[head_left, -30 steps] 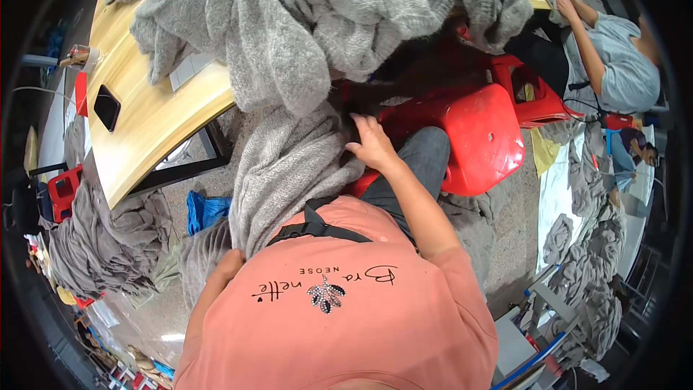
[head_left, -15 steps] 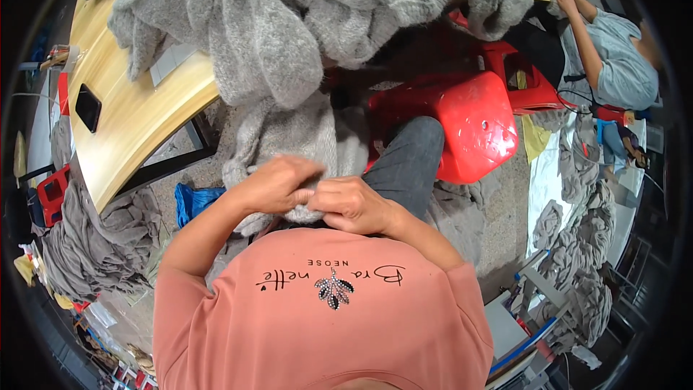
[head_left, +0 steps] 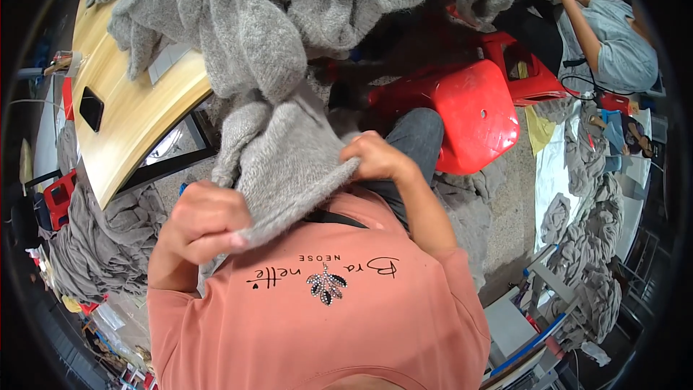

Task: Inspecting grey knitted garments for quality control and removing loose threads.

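A grey knitted garment [head_left: 289,155] lies over my lap, its near edge stretched between my two hands. My left hand [head_left: 206,220] is closed round the left end of that edge, close to my body. At the other end, farther from me, my right hand [head_left: 373,157] grips the edge in a pinch. The edge slants up to the right. Beyond it, the knit runs up against a big heap of fuzzy grey knitwear [head_left: 253,22] hanging over the table; whether the two are joined I cannot tell.
A light wooden table [head_left: 137,130] with a black phone [head_left: 91,108] stands at the left. Red plastic stools [head_left: 476,115] stand to the right. Grey fabric piles [head_left: 108,238] lie at the left and far right. A person in a light blue shirt [head_left: 617,47] sits at the upper right.
My hands were close together at my waist; now they are spread apart, the left moved left and nearer, the right up and right. The knit edge is pulled out between them.
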Demonstrator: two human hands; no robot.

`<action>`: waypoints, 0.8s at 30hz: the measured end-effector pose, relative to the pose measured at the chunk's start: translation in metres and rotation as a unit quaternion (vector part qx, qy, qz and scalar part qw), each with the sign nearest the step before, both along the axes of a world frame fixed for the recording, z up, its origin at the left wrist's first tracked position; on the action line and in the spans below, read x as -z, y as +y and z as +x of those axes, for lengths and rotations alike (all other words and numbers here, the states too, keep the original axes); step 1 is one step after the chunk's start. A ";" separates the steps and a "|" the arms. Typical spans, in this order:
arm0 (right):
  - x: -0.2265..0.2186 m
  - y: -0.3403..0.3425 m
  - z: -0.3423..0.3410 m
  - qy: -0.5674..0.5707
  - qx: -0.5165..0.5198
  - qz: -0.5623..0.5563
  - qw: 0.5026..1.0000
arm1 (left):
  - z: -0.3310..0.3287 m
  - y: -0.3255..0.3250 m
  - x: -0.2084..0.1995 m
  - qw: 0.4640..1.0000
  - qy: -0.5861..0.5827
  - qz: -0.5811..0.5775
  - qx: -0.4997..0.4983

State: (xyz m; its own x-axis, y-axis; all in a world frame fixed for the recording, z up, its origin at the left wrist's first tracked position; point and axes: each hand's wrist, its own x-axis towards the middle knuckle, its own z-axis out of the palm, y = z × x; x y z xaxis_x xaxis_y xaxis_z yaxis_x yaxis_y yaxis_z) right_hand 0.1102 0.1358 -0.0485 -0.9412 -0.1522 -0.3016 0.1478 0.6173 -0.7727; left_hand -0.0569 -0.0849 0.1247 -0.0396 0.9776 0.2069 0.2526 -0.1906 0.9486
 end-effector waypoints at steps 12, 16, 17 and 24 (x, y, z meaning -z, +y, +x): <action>-0.002 -0.009 0.023 0.219 0.381 0.066 0.896 | -0.016 -0.040 -0.008 0.971 -0.177 0.095 -0.131; -0.016 0.021 0.033 0.304 0.412 0.253 0.821 | -0.021 -0.042 -0.006 0.975 -0.177 0.086 -0.106; -0.021 0.026 0.036 0.355 0.422 0.302 0.778 | -0.025 -0.045 -0.005 0.975 -0.195 0.087 -0.064; -0.115 -0.011 0.054 0.458 0.407 -0.128 0.780 | -0.006 0.007 0.026 0.967 0.211 -0.126 -0.075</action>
